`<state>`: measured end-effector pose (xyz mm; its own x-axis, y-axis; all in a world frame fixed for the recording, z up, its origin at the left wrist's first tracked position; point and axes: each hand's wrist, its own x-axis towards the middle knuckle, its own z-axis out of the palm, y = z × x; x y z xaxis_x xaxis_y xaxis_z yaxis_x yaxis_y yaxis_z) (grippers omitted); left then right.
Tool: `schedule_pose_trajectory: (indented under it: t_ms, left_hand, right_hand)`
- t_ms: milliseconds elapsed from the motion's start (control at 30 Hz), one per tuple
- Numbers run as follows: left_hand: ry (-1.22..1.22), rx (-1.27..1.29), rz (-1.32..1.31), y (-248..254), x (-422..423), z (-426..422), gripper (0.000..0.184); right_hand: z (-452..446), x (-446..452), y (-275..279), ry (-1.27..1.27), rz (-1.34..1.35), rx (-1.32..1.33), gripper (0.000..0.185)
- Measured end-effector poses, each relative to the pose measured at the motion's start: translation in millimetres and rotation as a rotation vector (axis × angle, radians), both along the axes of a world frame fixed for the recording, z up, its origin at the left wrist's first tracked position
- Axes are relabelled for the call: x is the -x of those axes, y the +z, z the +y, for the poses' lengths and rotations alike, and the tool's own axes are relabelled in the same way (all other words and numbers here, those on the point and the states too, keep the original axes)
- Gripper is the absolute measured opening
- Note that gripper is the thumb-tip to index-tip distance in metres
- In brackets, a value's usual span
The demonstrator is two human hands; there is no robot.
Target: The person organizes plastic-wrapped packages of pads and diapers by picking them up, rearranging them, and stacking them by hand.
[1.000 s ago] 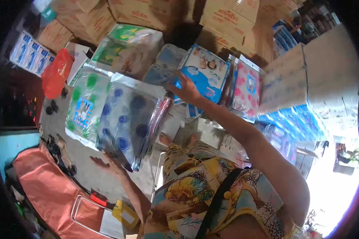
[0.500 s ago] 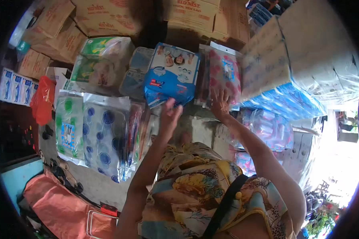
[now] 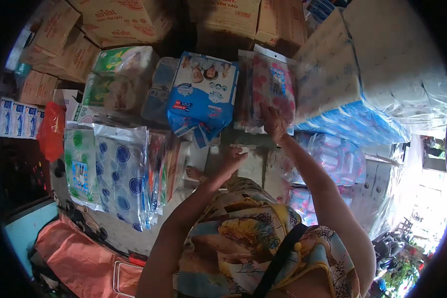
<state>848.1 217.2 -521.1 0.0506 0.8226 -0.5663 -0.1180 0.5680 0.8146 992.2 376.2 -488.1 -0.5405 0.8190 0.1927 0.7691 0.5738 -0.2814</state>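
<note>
My right hand [image 3: 274, 123] rests on the lower part of a clear plastic pack with pink dots [image 3: 279, 82], its fingers stretched along the surface. Lower and to the left, my left hand [image 3: 232, 161] is closed, with a small pale bit at the fingertips that I cannot make out. Just above it lies a blue and white diaper pack [image 3: 203, 97], apart from the hand. The bottom end of that pack is crumpled, with a blue flap [image 3: 202, 136] hanging down.
Brown cartons [image 3: 121, 22] stand along the back. Wrapped bulk packs [image 3: 328, 69] rise on the right. Blue-dotted plastic packs [image 3: 119, 169] and green-dotted ones [image 3: 80, 159] stand at left, below a green wrapped bundle [image 3: 119, 79]. A red bag [image 3: 51, 131] hangs farther left.
My left hand has come away from the diaper pack's lower end, down and right, and its fingers have closed. My right hand's spread fingers have drawn together on the pink-dotted pack.
</note>
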Motion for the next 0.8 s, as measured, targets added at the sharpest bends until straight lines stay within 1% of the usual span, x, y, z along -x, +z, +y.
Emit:
schedule_pose_trajectory:
  t_ms: [33,100,133,200,233,300,333,400,433,500,533,600,633,700,733,767,800]
  left_hand:
    - [0.002,-0.003,-0.002,-3,-2,-1,0.039]
    - [-0.019,0.039,-0.034,0,-4,1,0.045]
    - [-0.011,0.036,-0.032,1,-6,3,0.045]
    - [0.038,0.063,-0.023,17,-11,9,0.073]
    - [0.044,0.061,-0.022,25,-13,11,0.073]
    - [0.131,-0.127,-0.029,42,-16,13,0.082]
    - [0.134,-0.131,-0.029,49,-15,14,0.082]
    - [0.15,-0.37,0.11,56,-15,13,0.066]
    - [0.156,-0.371,0.112,49,-14,11,0.066]
    - [0.204,-0.53,0.302,21,-8,3,0.062]
    - [0.208,-0.529,0.305,12,-3,-1,0.062]
    - [0.195,-0.181,0.094,8,10,-3,0.054]
    - [0.197,-0.182,0.094,7,12,-4,0.054]
    - [0.47,-0.041,0.029,10,16,-4,0.045]
    - [0.546,-0.124,0.033,9,18,-5,0.039]
    - [0.555,-0.126,0.035,15,22,-8,0.039]
    - [0.559,-0.066,-0.17,27,28,-12,0.035]
  right_hand:
    - [4,0,3,0.002,-0.002,-0.003,0.049]
    - [10,6,19,-0.025,-0.032,0.241,0.051]
    - [10,8,26,-0.017,-0.032,0.238,0.051]
    - [-2,23,50,0.016,0.048,0.212,0.054]
    - [-8,30,52,0.022,0.049,0.21,0.054]
    - [-22,43,57,0.095,0.194,0.286,0.058]
    - [-30,49,61,0.099,0.193,0.283,0.058]
    - [-49,62,75,0.17,0.327,0.442,0.059]
    - [-54,67,74,0.176,0.327,0.442,0.059]
    - [-60,74,71,0.22,0.231,0.625,0.056]
    - [-62,75,71,0.225,0.231,0.626,0.056]
    - [-64,75,69,0.206,0.218,0.743,0.046]
    - [-61,72,64,0.208,0.217,0.741,0.046]
    - [-42,64,44,0.374,0.13,0.487,0.039]
    - [-34,58,36,0.274,0.051,0.175,0.026]
    - [-26,51,29,0.075,0.116,0.099,0.026]
    - [-13,42,21,-0.123,0.184,0.02,0.025]
